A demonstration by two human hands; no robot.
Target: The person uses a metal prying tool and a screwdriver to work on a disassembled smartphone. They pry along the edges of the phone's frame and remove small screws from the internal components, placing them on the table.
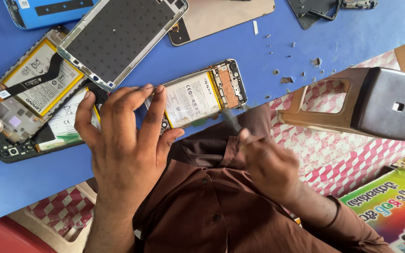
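Brown-sleeved right hand, blurred, grips a thin tool aimed at an opened phone at the blue bench's near edge. Left hand, fingers spread, presses the phone's left end, grasping nothing. Seemingly mid-disassembly; steady prying looks needed. Farther back lie other opened phones and loose screws.

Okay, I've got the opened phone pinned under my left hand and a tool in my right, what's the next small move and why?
Probably bring the tool in your right hand up to the exposed board end of the opened phone. Your left hand already pins its near end on the blue table, and the blurred tip hovers just short of the phone's edge, seemingly not touching.
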